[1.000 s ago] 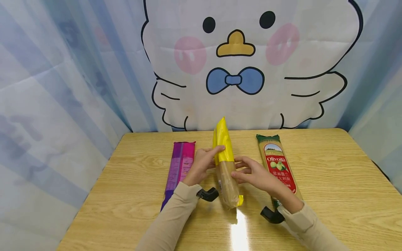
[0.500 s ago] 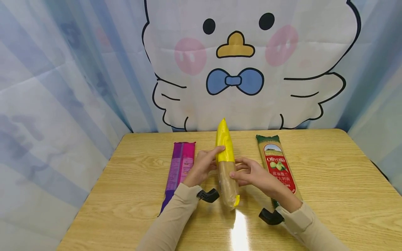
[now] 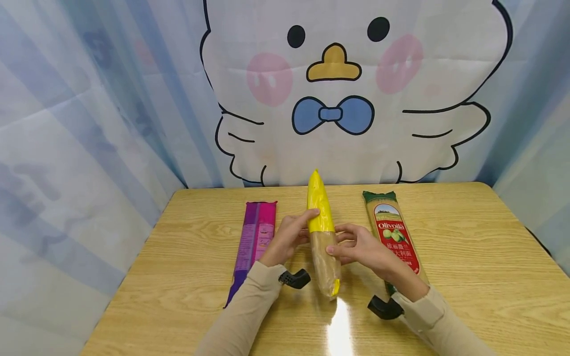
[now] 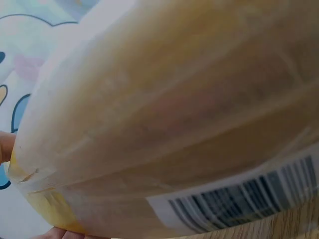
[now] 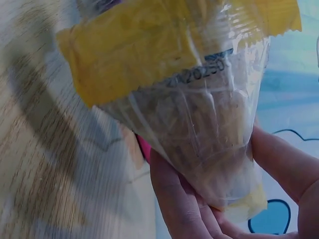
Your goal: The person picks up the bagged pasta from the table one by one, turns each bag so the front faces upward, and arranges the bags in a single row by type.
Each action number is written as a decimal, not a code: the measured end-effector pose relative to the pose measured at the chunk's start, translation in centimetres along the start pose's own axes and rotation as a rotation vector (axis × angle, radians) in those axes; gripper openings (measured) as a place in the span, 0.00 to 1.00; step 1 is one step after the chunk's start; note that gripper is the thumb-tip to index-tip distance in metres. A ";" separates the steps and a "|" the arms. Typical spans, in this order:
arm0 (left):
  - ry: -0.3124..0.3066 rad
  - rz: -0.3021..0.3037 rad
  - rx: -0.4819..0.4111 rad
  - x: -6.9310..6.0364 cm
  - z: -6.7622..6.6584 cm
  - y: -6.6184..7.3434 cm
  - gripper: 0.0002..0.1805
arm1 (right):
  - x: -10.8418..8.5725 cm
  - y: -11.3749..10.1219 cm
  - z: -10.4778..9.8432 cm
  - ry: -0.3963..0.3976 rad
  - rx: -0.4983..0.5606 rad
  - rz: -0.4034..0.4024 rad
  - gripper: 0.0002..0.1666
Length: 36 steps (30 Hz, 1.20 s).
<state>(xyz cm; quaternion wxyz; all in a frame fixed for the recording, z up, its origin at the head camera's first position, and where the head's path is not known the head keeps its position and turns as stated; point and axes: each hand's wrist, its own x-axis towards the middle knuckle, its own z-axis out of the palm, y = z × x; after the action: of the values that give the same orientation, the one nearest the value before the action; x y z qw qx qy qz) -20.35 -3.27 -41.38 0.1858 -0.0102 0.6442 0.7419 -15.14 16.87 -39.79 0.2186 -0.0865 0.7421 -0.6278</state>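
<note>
Both hands hold a long yellow-and-clear packet of dried noodles (image 3: 323, 247) above the middle of the table, its yellow end pointing away from me. My left hand (image 3: 289, 235) grips it from the left, thumb lying across the yellow part. From the right, my right hand (image 3: 358, 247) pinches it lower down, thumb on the clear film and fingers behind. A barcode (image 4: 239, 199) shows on the packet in the left wrist view. Pale strands (image 5: 199, 134) show through the film in the right wrist view, below a yellow end flap.
A purple and pink packet (image 3: 256, 235) lies on the wooden table (image 3: 187, 277) at the left, partly behind the left sleeve. To the right lies a green and red Olivoilà pasta packet (image 3: 394, 230), partly covered by the right forearm. A printed curtain (image 3: 329, 158) hangs behind the table.
The noodle packet has turned slightly in the hands and shifted a little to the right at its far end. Both hands keep their hold and hardly move.
</note>
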 end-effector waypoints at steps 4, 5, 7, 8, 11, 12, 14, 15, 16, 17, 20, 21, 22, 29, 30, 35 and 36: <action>-0.018 -0.006 0.021 0.0 0.0 0.1 0.33 | 0.0 0.0 -0.1 0.013 0.011 0.004 0.46; -0.021 -0.011 0.024 0.0 0.0 0.1 0.33 | -0.1 0.0 -0.1 0.015 0.015 0.002 0.46; -0.033 -0.017 0.030 -0.1 0.0 0.3 0.33 | -0.1 -0.1 -0.1 0.019 0.029 -0.003 0.45; -0.038 -0.018 0.037 -0.1 -0.1 0.3 0.33 | -0.1 -0.1 -0.1 0.019 0.034 -0.009 0.45; -0.041 -0.023 0.067 -0.4 -0.1 0.7 0.35 | -0.1 -0.3 0.0 0.018 0.052 -0.020 0.45; -0.036 -0.018 0.079 -0.4 -0.2 0.8 0.36 | -0.1 -0.4 0.1 0.023 0.060 -0.017 0.45; -0.013 -0.004 0.106 -0.7 -0.2 1.1 0.39 | -0.2 -0.5 0.1 0.031 0.056 -0.017 0.45; 0.004 0.005 0.117 -0.9 -0.3 1.3 0.40 | -0.2 -0.6 0.1 0.038 0.052 -0.016 0.45; 0.022 0.015 0.128 -1.1 -0.3 1.4 0.40 | -0.2 -0.6 0.1 0.049 0.048 -0.014 0.45; 0.043 0.029 0.140 -1.3 -0.4 1.7 0.41 | -0.2 -0.7 0.1 0.059 0.039 -0.011 0.45; 0.092 0.076 0.175 -2.1 -0.4 2.4 0.37 | -0.1 -0.8 -0.1 0.093 0.005 -0.011 0.47; 0.103 0.092 0.186 -2.3 -0.5 2.6 0.35 | -0.1 -0.8 -0.1 0.103 -0.004 -0.009 0.47; 0.111 0.105 0.198 -2.5 -0.4 2.8 0.33 | -0.1 -0.8 -0.2 0.112 -0.014 -0.008 0.47; 0.091 0.115 0.251 -3.6 -0.1 3.9 0.30 | -0.4 -1.4 0.1 0.156 -0.063 -0.038 0.46; 0.082 0.109 0.249 -3.3 -0.2 3.5 0.32 | -0.4 -1.5 0.2 0.164 -0.077 -0.051 0.45; 0.043 0.078 0.219 -3.2 0.2 3.2 0.33 | -0.5 -1.7 0.8 0.210 -0.213 -0.124 0.41; 0.039 0.074 0.214 -3.1 0.4 3.1 0.33 | -0.5 -1.7 0.9 0.220 -0.243 -0.132 0.41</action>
<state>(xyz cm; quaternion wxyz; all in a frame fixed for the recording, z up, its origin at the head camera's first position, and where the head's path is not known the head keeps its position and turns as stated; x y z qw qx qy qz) -18.24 -4.07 -37.56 0.1456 0.0189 0.7232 0.6749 -14.57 15.89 -38.11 0.0823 -0.0913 0.8246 -0.5522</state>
